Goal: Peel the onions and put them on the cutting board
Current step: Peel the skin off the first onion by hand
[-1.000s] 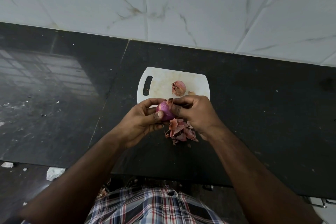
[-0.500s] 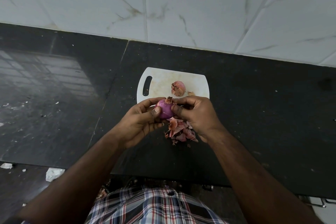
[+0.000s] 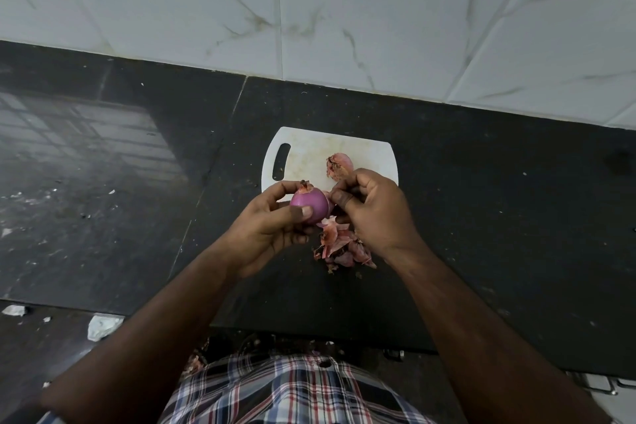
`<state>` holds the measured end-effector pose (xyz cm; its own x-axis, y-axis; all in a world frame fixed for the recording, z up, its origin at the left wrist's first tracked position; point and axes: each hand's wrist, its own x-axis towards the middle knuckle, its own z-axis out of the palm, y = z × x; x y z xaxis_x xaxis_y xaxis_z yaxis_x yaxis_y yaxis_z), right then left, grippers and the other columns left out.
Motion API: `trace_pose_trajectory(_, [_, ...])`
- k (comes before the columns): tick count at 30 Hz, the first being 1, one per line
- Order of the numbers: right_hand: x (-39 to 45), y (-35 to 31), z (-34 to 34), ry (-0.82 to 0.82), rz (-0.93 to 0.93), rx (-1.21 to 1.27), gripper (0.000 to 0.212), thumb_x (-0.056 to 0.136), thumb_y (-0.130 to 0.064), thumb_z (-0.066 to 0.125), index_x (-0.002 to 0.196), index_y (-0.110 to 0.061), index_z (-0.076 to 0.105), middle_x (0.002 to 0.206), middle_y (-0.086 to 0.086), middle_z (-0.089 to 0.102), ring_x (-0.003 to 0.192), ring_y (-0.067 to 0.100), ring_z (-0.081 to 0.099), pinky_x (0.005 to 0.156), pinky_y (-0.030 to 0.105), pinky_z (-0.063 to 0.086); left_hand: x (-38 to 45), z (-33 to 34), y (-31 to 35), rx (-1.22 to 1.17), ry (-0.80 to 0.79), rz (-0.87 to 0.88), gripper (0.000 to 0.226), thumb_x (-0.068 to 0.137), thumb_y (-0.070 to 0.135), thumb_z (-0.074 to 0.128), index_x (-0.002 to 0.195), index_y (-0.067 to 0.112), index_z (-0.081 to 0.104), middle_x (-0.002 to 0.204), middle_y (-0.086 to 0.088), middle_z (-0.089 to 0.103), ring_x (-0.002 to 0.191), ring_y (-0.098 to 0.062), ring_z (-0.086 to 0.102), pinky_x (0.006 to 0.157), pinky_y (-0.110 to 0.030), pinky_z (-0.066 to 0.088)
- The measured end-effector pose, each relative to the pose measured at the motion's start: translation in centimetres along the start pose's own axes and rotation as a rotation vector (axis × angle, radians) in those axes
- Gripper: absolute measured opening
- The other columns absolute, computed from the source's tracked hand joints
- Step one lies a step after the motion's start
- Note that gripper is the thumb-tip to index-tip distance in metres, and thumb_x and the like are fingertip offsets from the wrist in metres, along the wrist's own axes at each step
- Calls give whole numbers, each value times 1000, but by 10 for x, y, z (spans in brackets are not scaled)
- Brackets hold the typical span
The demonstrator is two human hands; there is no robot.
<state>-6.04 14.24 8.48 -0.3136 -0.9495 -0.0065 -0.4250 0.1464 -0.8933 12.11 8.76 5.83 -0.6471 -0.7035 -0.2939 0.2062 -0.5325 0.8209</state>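
well, the onion, purple and mostly bare, sits in the left hand, thumb and fingers curled round it, above the board's near edge. the right hand pinches a bit of skin at the onion's side, fingers bent. a second onion with skin on lies on the white board, near its right end. peels are heaped on the black counter just in front of the board, under the hands.
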Motion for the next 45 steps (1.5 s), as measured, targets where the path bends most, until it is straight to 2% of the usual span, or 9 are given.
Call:
trace_pose_trajectory(5, [3,2,0,53,-11,-3,20,91,-2,69,86,-22,68,80,-11,68,72,4,67,61,17,55,-1,-5,-2,-31,-50,-45,61,67,13,75,124,10,56,90,-17,66,65,-22,62,56,-28,53])
trace_pose_trajectory(8, [7,2,-7,48,25,-23,15,95,-4,64,101,-15,72,89,-8,70,78,9,70,67,23,60,-3,-8,-2,-50,-91,-56,66,67,19,71,130,7,57,95,-16,64,68,-22,60,58,-28,52])
trace_pose_trajectory(13, [0,-5,-9,-187,97,212,12,98,-18,64,95,-22,74,91,0,75,85,14,74,73,33,63,-1,-9,-4,-67,-60,-54,60,76,11,67,135,8,58,104,-16,66,73,-21,61,62,-28,54])
trace_pose_trajectory(21, [-5,-4,3,-29,-17,59,25,84,-5,77,98,-24,76,86,-15,71,88,7,70,86,38,60,1,-1,-8,102,75,22,55,73,6,79,123,10,57,102,-11,66,68,-17,64,57,-24,53])
trace_pose_trajectory(24, [-4,-3,-2,-9,-25,6,23,85,-6,75,99,-25,75,88,-10,72,87,3,68,83,24,56,-3,-3,-6,53,25,5,47,75,6,75,118,11,57,90,-8,69,66,-17,62,57,-24,52])
trace_pose_trajectory(29, [2,0,-8,51,1,-64,19,91,-4,69,102,-17,76,94,-12,70,84,-11,62,72,1,44,-4,-7,-7,-36,-37,-23,62,63,15,77,122,11,59,102,-11,67,66,-21,60,58,-26,51])
trace_pose_trajectory(36, [-1,0,-9,-78,81,16,10,95,-19,68,88,-20,75,80,-5,73,64,7,67,61,30,55,-6,-8,-5,-28,-50,-25,48,76,8,62,121,20,70,111,-9,68,75,-18,62,63,-27,51])
trace_pose_trajectory(41, [-11,-6,-8,-179,109,47,45,75,-59,71,98,-21,76,90,-8,75,84,5,70,83,37,60,-4,-5,-10,143,29,17,50,72,8,79,119,24,71,111,-6,68,78,-12,67,62,-23,55])
trace_pose_trajectory(45, [-11,-2,0,-176,96,11,38,78,-44,82,108,-21,76,99,-9,75,94,7,70,87,41,60,-4,-7,-10,211,41,36,63,65,13,90,123,23,68,125,-15,66,108,-30,69,71,-26,57])
